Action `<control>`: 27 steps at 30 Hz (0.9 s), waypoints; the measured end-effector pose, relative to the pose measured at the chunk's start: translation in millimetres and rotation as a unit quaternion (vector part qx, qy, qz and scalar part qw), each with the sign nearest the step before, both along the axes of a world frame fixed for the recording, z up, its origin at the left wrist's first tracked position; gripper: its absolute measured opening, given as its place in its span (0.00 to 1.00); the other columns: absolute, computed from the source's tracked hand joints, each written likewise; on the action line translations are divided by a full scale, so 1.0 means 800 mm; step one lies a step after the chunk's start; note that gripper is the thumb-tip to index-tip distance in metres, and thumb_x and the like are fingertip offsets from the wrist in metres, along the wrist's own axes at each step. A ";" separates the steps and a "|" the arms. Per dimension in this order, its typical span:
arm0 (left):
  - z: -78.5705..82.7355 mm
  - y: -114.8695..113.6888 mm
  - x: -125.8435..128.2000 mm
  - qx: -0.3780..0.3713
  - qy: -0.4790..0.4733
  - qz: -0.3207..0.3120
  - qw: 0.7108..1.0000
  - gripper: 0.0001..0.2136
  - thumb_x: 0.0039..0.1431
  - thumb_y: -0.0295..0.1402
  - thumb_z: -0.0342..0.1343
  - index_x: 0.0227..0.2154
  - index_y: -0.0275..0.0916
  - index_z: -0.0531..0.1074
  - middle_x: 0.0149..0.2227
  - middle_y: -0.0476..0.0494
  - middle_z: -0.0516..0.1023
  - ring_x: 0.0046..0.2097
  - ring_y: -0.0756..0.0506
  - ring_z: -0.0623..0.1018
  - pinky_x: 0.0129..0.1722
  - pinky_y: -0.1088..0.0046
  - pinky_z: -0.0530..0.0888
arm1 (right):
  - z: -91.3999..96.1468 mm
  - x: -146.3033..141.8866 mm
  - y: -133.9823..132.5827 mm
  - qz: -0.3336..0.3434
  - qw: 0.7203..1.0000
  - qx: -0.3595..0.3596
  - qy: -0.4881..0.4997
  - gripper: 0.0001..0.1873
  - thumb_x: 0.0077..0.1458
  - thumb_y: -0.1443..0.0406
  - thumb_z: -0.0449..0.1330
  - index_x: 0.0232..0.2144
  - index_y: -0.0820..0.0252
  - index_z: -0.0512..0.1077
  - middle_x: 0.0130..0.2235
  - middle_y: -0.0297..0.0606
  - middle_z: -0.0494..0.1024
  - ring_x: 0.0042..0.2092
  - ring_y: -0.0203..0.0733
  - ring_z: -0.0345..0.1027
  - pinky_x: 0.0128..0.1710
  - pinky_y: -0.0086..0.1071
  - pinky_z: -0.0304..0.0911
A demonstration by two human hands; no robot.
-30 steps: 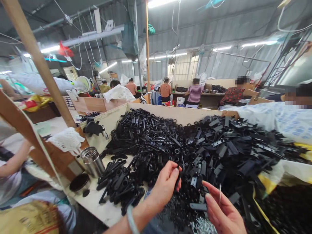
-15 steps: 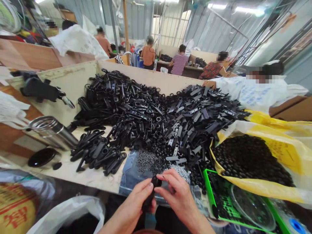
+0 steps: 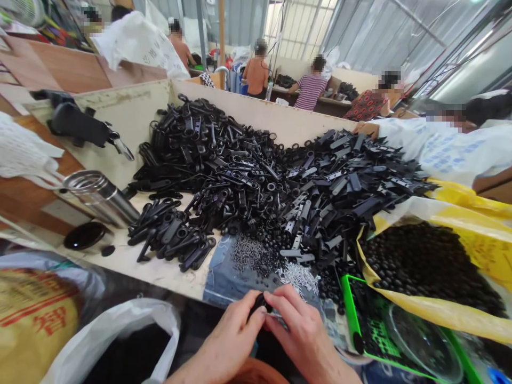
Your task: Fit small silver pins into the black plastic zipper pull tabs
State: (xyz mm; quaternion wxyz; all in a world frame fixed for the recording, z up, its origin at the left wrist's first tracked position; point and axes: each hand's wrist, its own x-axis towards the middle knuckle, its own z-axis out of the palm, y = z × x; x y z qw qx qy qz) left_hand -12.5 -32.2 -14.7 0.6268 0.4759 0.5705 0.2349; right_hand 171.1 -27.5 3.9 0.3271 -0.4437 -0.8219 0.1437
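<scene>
My left hand (image 3: 235, 326) is closed around a small black plastic part (image 3: 261, 303), mostly hidden by the fingers. The fingertips of my right hand (image 3: 301, 326) pinch at the same part from the right, so both hands meet at the front edge of the table. Just beyond them, a dark blue cloth (image 3: 224, 274) carries a heap of small dark pieces (image 3: 250, 253) and a pile of silver pins or screws (image 3: 299, 277). Whether a tiny piece sits between the right fingertips cannot be made out.
Black ring-ended parts (image 3: 212, 154) and flat black pieces (image 3: 340, 176) are heaped behind. At right are a yellow-white sack (image 3: 400, 296) of black beads and a green tray (image 3: 352, 314). A steel flask (image 3: 106, 197) and a white bag (image 3: 160, 314) are left. Co-workers (image 3: 312, 88) sit beyond.
My right fingers, apart at the top of the black part before, have closed in on it. Both hands have come closer together, and the view has shifted so that the table appears further right.
</scene>
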 end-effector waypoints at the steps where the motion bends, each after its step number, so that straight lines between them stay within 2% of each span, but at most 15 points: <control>1: -0.001 -0.002 0.001 0.010 0.005 -0.004 1.000 0.26 0.61 0.50 0.55 0.58 0.40 0.72 0.59 0.35 0.74 0.61 0.36 0.69 0.62 0.61 0.61 | 0.000 0.000 -0.004 -0.004 1.000 -0.003 0.002 0.11 0.71 0.65 0.52 0.45 0.60 0.73 0.38 0.42 0.77 0.33 0.39 0.77 0.30 0.27 0.72; 3: 0.000 -0.003 0.003 0.021 -0.018 -0.029 0.999 0.22 0.64 0.50 0.52 0.52 0.41 0.75 0.53 0.38 0.78 0.56 0.38 0.72 0.59 0.62 0.64 | 0.002 0.001 -0.009 -0.006 0.999 -0.028 0.019 0.10 0.70 0.65 0.53 0.45 0.59 0.74 0.38 0.41 0.77 0.33 0.39 0.77 0.31 0.26 0.72; 5: 0.008 -0.002 0.005 -0.001 -0.086 -0.039 0.996 0.21 0.65 0.52 0.51 0.47 0.41 0.77 0.41 0.43 0.78 0.46 0.42 0.75 0.50 0.67 0.70 | 0.008 0.005 -0.012 0.003 0.994 -0.093 0.048 0.09 0.67 0.62 0.58 0.46 0.57 0.76 0.39 0.39 0.76 0.33 0.38 0.76 0.32 0.26 0.72; 7: 0.018 0.001 0.006 -0.050 -0.165 -0.030 0.985 0.24 0.63 0.55 0.52 0.47 0.41 0.76 0.34 0.48 0.74 0.37 0.47 0.72 0.39 0.73 0.71 | 0.014 0.010 -0.015 -0.004 0.979 -0.181 0.093 0.13 0.63 0.59 0.63 0.49 0.54 0.77 0.39 0.37 0.76 0.32 0.38 0.73 0.29 0.26 0.71; 9: 0.027 0.001 0.007 -0.068 -0.216 -0.022 0.974 0.24 0.63 0.55 0.54 0.50 0.41 0.74 0.33 0.50 0.71 0.33 0.50 0.69 0.34 0.77 0.68 | 0.014 0.013 -0.019 -0.037 0.959 -0.243 0.141 0.18 0.62 0.56 0.64 0.53 0.51 0.77 0.37 0.35 0.76 0.30 0.37 0.72 0.28 0.26 0.70; 11: 0.031 -0.001 0.006 -0.054 -0.232 -0.033 0.971 0.22 0.64 0.52 0.55 0.51 0.41 0.74 0.34 0.49 0.71 0.32 0.51 0.67 0.32 0.78 0.66 | 0.003 0.011 -0.026 -0.071 0.944 -0.261 0.189 0.19 0.63 0.54 0.62 0.54 0.50 0.77 0.37 0.37 0.79 0.32 0.39 0.74 0.32 0.29 0.73; 13: 0.026 -0.004 0.005 -0.031 -0.229 -0.037 0.972 0.20 0.66 0.50 0.53 0.51 0.41 0.75 0.37 0.46 0.74 0.32 0.50 0.68 0.31 0.77 0.67 | -0.017 0.003 -0.034 -0.085 0.933 -0.268 0.225 0.19 0.65 0.53 0.59 0.54 0.50 0.77 0.44 0.41 0.82 0.42 0.45 0.77 0.45 0.36 0.74; 15: 0.015 -0.007 0.002 0.013 -0.177 -0.032 0.984 0.19 0.68 0.47 0.51 0.52 0.41 0.75 0.39 0.42 0.77 0.33 0.48 0.73 0.33 0.74 0.69 | -0.039 -0.010 -0.041 -0.089 0.919 -0.285 0.257 0.20 0.67 0.53 0.57 0.57 0.50 0.75 0.54 0.44 0.80 0.54 0.50 0.74 0.56 0.41 0.69; 16: 0.009 -0.009 0.000 0.049 -0.133 -0.030 0.989 0.18 0.69 0.45 0.50 0.53 0.42 0.75 0.41 0.40 0.80 0.36 0.45 0.76 0.37 0.72 0.72 | -0.048 -0.016 -0.042 -0.093 0.909 -0.298 0.275 0.22 0.67 0.52 0.57 0.58 0.51 0.74 0.56 0.44 0.79 0.56 0.50 0.73 0.58 0.42 0.67; 17: 0.003 -0.010 -0.003 0.088 -0.084 -0.030 0.992 0.17 0.70 0.42 0.50 0.53 0.42 0.76 0.45 0.39 0.81 0.41 0.42 0.78 0.43 0.69 0.73 | -0.056 -0.022 -0.042 -0.100 0.898 -0.311 0.293 0.23 0.67 0.51 0.57 0.59 0.52 0.73 0.56 0.45 0.79 0.55 0.50 0.73 0.57 0.42 0.68; 19: -0.006 -0.011 -0.007 0.149 -0.001 -0.047 0.988 0.17 0.68 0.35 0.52 0.56 0.44 0.74 0.52 0.38 0.81 0.52 0.38 0.78 0.55 0.64 0.70 | -0.063 -0.031 -0.036 -0.118 0.874 -0.339 0.329 0.27 0.65 0.49 0.58 0.59 0.55 0.73 0.49 0.45 0.81 0.45 0.47 0.76 0.47 0.37 0.73; 22: -0.008 -0.012 -0.011 0.168 0.043 -0.070 0.982 0.22 0.65 0.31 0.53 0.61 0.44 0.70 0.57 0.37 0.78 0.59 0.36 0.74 0.62 0.58 0.64 | -0.061 -0.034 -0.020 -0.134 0.842 -0.373 0.366 0.28 0.59 0.47 0.64 0.54 0.59 0.77 0.36 0.39 0.80 0.30 0.39 0.70 0.32 0.31 0.70; 25: 0.001 -0.006 -0.014 0.096 0.024 -0.022 0.995 0.23 0.62 0.32 0.56 0.60 0.43 0.68 0.59 0.36 0.76 0.60 0.36 0.72 0.61 0.58 0.65 | -0.055 -0.029 -0.003 -0.117 0.798 -0.421 0.415 0.28 0.53 0.49 0.69 0.51 0.59 0.78 0.35 0.38 0.80 0.28 0.35 0.66 0.26 0.28 0.64; 27: 0.010 0.001 -0.017 0.007 -0.038 -0.015 0.999 0.22 0.59 0.33 0.58 0.56 0.40 0.68 0.50 0.38 0.79 0.49 0.39 0.77 0.51 0.61 0.71 | -0.054 -0.028 0.005 -0.094 0.771 -0.451 0.439 0.30 0.52 0.49 0.71 0.53 0.57 0.77 0.39 0.41 0.82 0.28 0.35 0.67 0.23 0.25 0.60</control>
